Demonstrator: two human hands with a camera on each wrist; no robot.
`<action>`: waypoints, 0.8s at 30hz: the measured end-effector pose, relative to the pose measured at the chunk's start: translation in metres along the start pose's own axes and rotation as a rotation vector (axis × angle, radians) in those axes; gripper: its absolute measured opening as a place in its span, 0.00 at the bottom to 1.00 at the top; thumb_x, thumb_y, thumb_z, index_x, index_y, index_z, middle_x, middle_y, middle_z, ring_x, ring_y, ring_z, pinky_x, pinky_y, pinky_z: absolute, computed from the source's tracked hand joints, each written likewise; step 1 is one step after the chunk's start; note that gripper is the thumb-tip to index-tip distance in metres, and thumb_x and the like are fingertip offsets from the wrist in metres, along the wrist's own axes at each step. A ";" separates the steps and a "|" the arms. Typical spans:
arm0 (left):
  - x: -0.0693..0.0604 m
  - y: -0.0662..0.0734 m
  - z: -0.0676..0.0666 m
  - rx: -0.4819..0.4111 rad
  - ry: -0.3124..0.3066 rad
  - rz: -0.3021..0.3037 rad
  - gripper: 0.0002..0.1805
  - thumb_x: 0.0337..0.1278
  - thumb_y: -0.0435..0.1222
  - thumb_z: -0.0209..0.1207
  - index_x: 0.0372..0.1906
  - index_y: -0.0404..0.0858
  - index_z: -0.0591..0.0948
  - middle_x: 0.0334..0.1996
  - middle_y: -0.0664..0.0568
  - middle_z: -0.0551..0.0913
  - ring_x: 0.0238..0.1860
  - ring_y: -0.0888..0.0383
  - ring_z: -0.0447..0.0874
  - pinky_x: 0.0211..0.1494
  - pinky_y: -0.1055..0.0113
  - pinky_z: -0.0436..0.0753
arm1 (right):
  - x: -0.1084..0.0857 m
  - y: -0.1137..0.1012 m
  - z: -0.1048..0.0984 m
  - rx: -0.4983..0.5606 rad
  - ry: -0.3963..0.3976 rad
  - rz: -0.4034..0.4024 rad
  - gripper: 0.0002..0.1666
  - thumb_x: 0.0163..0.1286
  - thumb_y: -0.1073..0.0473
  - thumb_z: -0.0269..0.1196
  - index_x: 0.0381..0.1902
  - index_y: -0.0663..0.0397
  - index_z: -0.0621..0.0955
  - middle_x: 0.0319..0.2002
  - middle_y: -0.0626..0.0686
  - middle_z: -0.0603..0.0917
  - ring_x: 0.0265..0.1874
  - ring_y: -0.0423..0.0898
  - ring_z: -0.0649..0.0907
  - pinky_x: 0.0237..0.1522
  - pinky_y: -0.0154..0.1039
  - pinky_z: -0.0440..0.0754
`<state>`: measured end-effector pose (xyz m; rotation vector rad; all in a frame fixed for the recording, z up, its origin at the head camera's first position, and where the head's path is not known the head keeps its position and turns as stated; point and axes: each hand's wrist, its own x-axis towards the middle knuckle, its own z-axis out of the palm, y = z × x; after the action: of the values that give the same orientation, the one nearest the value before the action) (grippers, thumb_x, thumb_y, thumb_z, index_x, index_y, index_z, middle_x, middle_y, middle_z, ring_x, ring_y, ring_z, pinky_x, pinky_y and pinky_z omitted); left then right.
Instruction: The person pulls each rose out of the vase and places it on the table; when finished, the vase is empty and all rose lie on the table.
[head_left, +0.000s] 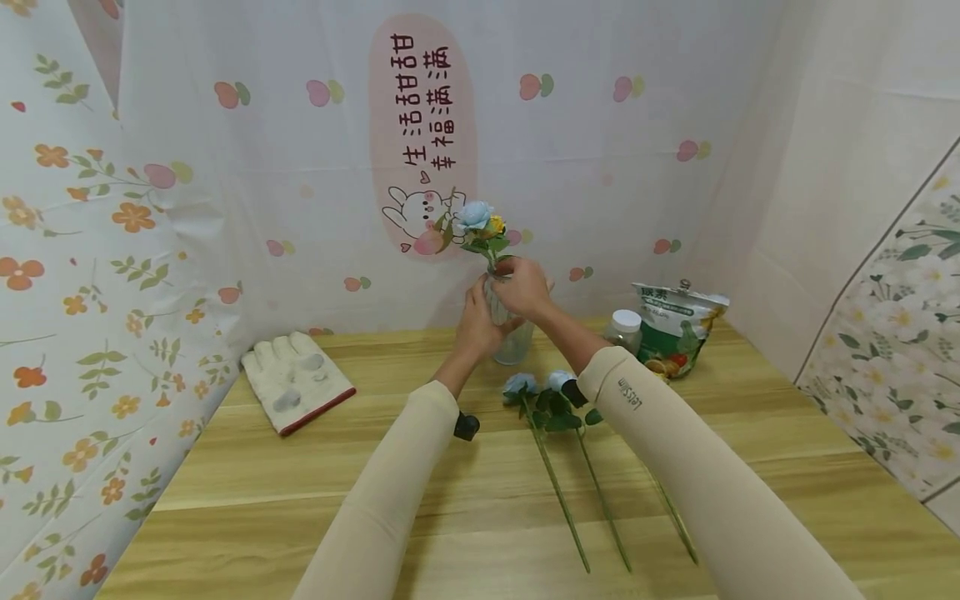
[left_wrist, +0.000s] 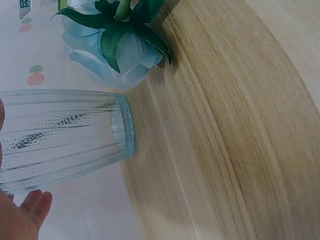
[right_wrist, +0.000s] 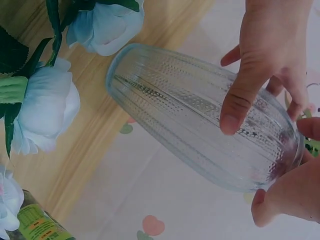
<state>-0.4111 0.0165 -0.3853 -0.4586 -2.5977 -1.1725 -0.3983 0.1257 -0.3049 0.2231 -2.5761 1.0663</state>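
Note:
A clear ribbed glass vase [head_left: 514, 343] stands on the table near the back wall. My left hand [head_left: 478, 323] grips its upper part from the left; in the right wrist view the left thumb [right_wrist: 234, 112] lies along the glass. At the mouth, my right hand [head_left: 522, 287] has its fingers curled around the stem of a light blue artificial rose [head_left: 475, 215]. A small yellow flower [head_left: 496, 224] shows beside that bloom. The right fingertips are partly hidden. On the table before the vase lie blue roses [head_left: 519, 384] with long green stems, one more stem partly under my right sleeve.
A pair of off-white work gloves [head_left: 296, 379] with a red cuff edge lies at left. At right stand a white-lidded jar [head_left: 625, 323] and a green-and-white pouch [head_left: 678, 329]. Printed curtains [head_left: 585, 150] hang behind the table and at both sides.

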 end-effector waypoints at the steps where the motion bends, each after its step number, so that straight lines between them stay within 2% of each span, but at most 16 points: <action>1: 0.000 0.000 0.000 0.000 0.000 0.001 0.58 0.55 0.57 0.67 0.79 0.45 0.43 0.74 0.40 0.54 0.70 0.41 0.64 0.64 0.48 0.72 | 0.000 0.000 0.000 0.008 0.001 0.000 0.16 0.69 0.59 0.63 0.52 0.58 0.84 0.52 0.54 0.86 0.59 0.54 0.78 0.61 0.66 0.55; 7: 0.002 0.000 -0.002 -0.013 0.009 0.006 0.58 0.55 0.57 0.67 0.78 0.44 0.43 0.74 0.41 0.54 0.71 0.42 0.62 0.67 0.49 0.70 | 0.002 -0.001 -0.003 0.107 0.044 0.001 0.14 0.70 0.60 0.63 0.49 0.61 0.85 0.49 0.56 0.86 0.58 0.55 0.78 0.64 0.68 0.49; 9: 0.002 0.001 -0.002 -0.010 0.009 0.003 0.57 0.55 0.56 0.68 0.78 0.44 0.44 0.74 0.40 0.55 0.71 0.42 0.62 0.67 0.49 0.70 | 0.003 0.001 -0.003 0.160 0.070 -0.004 0.13 0.69 0.62 0.63 0.49 0.62 0.85 0.47 0.58 0.86 0.55 0.55 0.80 0.66 0.64 0.55; 11: 0.001 0.001 -0.002 -0.010 0.005 0.002 0.57 0.56 0.54 0.68 0.78 0.44 0.44 0.74 0.40 0.55 0.70 0.41 0.63 0.67 0.49 0.70 | 0.003 0.002 -0.003 0.207 0.092 -0.016 0.13 0.70 0.63 0.63 0.49 0.64 0.85 0.46 0.60 0.86 0.52 0.55 0.81 0.64 0.56 0.66; 14: 0.001 0.001 -0.002 -0.020 0.005 0.007 0.56 0.56 0.53 0.68 0.78 0.43 0.44 0.74 0.39 0.55 0.70 0.40 0.64 0.67 0.49 0.70 | 0.003 0.005 -0.005 0.260 0.105 -0.033 0.12 0.69 0.65 0.64 0.48 0.65 0.85 0.44 0.61 0.85 0.47 0.55 0.82 0.53 0.48 0.79; 17: 0.000 0.000 -0.001 -0.026 0.009 0.013 0.56 0.56 0.52 0.69 0.78 0.43 0.45 0.74 0.39 0.55 0.70 0.40 0.64 0.68 0.50 0.70 | 0.001 0.006 -0.005 0.259 0.099 -0.041 0.11 0.70 0.65 0.64 0.47 0.66 0.85 0.43 0.61 0.85 0.44 0.54 0.82 0.51 0.46 0.80; 24: 0.000 -0.001 0.001 0.003 0.022 0.029 0.55 0.56 0.51 0.69 0.77 0.41 0.46 0.72 0.38 0.56 0.69 0.41 0.65 0.67 0.51 0.71 | 0.000 0.005 -0.003 0.221 0.129 -0.054 0.09 0.72 0.65 0.61 0.45 0.66 0.81 0.43 0.62 0.85 0.46 0.56 0.82 0.53 0.48 0.79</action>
<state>-0.4117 0.0164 -0.3869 -0.4788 -2.5649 -1.1576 -0.3991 0.1313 -0.3063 0.2670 -2.3249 1.3012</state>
